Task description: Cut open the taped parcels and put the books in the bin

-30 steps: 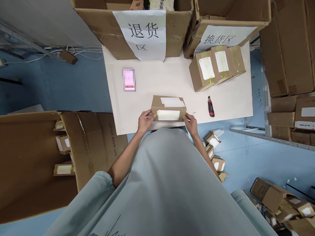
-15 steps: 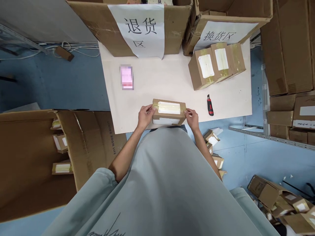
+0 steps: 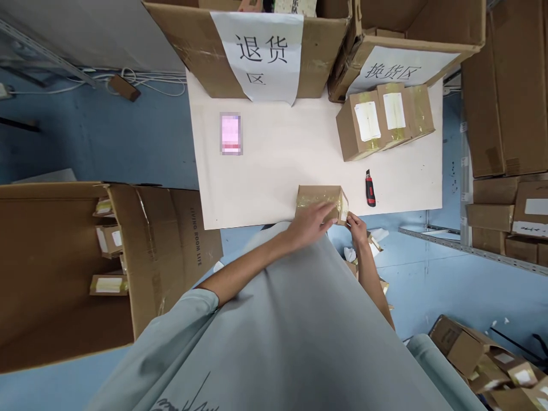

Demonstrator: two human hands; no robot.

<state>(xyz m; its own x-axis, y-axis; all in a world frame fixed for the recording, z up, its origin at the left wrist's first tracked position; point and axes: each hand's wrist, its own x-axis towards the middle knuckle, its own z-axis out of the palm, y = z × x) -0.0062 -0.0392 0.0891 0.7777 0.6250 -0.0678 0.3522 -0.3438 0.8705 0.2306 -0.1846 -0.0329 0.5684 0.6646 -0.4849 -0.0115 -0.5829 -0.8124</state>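
A small cardboard box (image 3: 319,195) lies at the table's front edge, a strip of clear yellowish tape along its upper face. White label paper shows at its right end. Across the front of the box rests my left hand (image 3: 309,226), its fingers stretched out and lying against the cardboard. My right hand (image 3: 357,226) pinches the box's lower right corner beside the label; the fingertips partly hide what they grip. To the right of the box lies a red and black utility knife (image 3: 370,189).
Two large open cartons with paper signs, a left one (image 3: 180,34) and a right one (image 3: 466,45), stand at the table's back. Several labelled boxes (image 3: 362,128) sit before the right one. A blurred pink-screened device (image 3: 231,134) lies left. A big carton (image 3: 171,240) stands on the floor.
The box has been turned, so its two labelled faces no longer show, and it sits farther right. My left hand has moved from its left end to across its front.
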